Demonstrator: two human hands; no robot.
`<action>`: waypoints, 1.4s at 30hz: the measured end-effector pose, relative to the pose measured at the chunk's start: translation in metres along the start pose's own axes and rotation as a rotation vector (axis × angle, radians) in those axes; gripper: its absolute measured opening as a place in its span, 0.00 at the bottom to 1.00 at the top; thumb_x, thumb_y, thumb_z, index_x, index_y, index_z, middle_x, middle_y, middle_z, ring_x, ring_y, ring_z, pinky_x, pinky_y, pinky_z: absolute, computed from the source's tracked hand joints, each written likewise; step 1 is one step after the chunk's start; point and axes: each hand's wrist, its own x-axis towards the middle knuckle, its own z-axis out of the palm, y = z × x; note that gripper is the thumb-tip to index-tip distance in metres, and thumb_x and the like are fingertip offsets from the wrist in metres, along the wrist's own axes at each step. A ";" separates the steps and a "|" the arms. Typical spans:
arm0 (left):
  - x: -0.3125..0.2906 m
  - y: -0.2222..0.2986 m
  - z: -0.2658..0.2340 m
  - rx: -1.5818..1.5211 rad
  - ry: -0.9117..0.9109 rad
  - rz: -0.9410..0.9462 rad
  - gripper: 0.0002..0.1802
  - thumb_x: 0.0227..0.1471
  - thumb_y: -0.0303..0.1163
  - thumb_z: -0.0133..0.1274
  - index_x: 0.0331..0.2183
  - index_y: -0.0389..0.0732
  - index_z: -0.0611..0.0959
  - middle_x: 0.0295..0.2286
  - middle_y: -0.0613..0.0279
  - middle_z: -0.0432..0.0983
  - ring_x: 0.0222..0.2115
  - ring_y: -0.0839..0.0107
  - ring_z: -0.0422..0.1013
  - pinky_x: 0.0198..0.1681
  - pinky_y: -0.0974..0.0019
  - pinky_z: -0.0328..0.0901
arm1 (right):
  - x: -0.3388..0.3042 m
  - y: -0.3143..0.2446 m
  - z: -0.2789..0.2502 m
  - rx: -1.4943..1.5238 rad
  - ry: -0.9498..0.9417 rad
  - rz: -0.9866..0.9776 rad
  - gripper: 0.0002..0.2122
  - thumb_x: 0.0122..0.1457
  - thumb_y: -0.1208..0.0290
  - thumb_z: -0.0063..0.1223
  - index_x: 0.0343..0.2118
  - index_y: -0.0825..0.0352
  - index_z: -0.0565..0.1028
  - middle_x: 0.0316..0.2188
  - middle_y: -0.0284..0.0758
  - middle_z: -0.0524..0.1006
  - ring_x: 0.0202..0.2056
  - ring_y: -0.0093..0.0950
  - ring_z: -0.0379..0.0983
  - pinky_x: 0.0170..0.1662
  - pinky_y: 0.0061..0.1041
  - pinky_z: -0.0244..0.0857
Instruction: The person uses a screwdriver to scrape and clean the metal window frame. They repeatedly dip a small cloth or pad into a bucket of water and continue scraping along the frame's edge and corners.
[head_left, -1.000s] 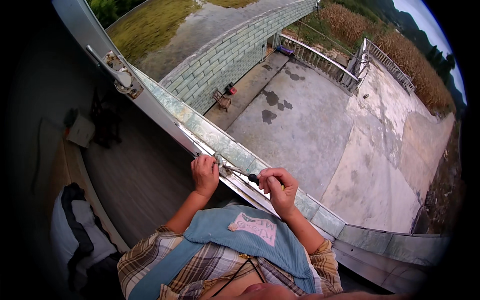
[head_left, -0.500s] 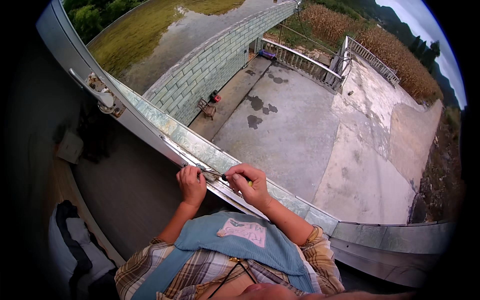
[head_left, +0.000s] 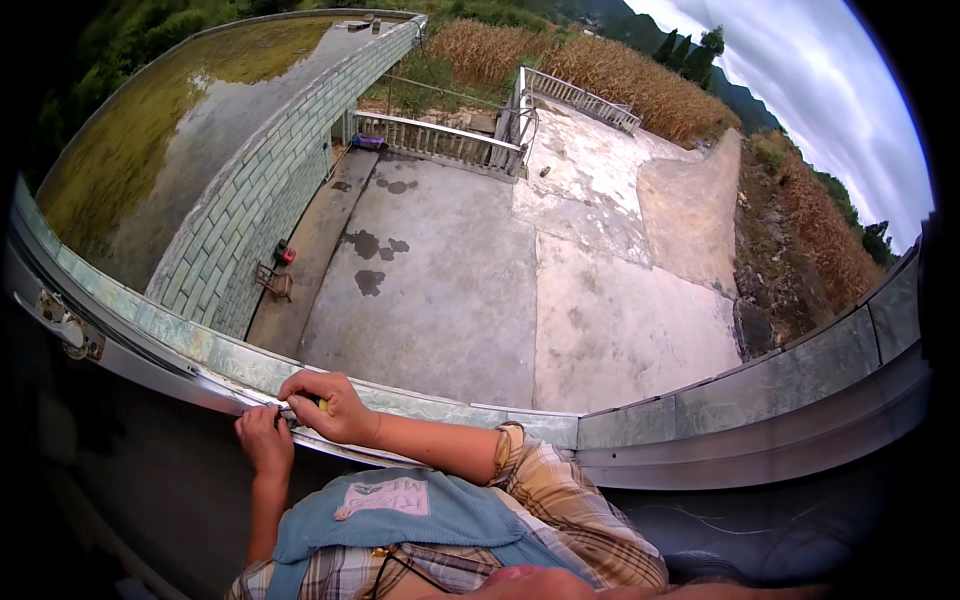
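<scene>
My right hand [head_left: 335, 405] reaches across to the left and is closed on a small tool with a yellow-green handle [head_left: 322, 403], whose tip is hidden at the metal rail [head_left: 150, 352] of a window frame. My left hand [head_left: 263, 438] sits just below and left of it, fingers curled and pinching the rail's edge beside the tool. Both hands touch the rail at the same spot. My plaid sleeve and a blue apron bib [head_left: 400, 505] fill the lower middle.
The rail curves from a metal latch [head_left: 65, 330] at the far left to the grey sill [head_left: 760, 400] on the right. Far below lie a concrete yard [head_left: 450, 280], a brick wall [head_left: 250, 220] and a white railing [head_left: 430, 140]. The room side is dark.
Both hands have shifted left along the rail and closed together. My right arm now crosses my chest, and the view has swung to show more of the yard.
</scene>
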 end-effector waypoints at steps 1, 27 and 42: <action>0.001 0.002 -0.003 0.003 -0.019 0.008 0.11 0.43 0.23 0.62 0.34 0.37 0.83 0.33 0.56 0.76 0.41 0.56 0.71 0.50 0.52 0.61 | 0.001 0.001 -0.002 0.014 -0.031 0.014 0.05 0.61 0.77 0.52 0.37 0.69 0.77 0.24 0.31 0.74 0.24 0.17 0.69 0.30 0.20 0.63; 0.008 -0.005 0.007 0.025 0.033 0.135 0.08 0.39 0.26 0.64 0.25 0.44 0.80 0.27 0.60 0.73 0.35 0.58 0.72 0.46 0.56 0.63 | -0.026 -0.008 -0.028 0.262 -0.090 0.309 0.08 0.62 0.78 0.44 0.34 0.74 0.77 0.25 0.35 0.76 0.22 0.18 0.67 0.27 0.19 0.62; -0.005 0.031 0.021 -0.006 0.040 0.234 0.07 0.38 0.24 0.58 0.19 0.42 0.75 0.24 0.58 0.70 0.30 0.55 0.70 0.40 0.54 0.63 | -0.045 -0.036 -0.048 0.253 -0.017 0.342 0.08 0.59 0.79 0.43 0.31 0.76 0.75 0.18 0.34 0.72 0.18 0.20 0.64 0.34 0.27 0.66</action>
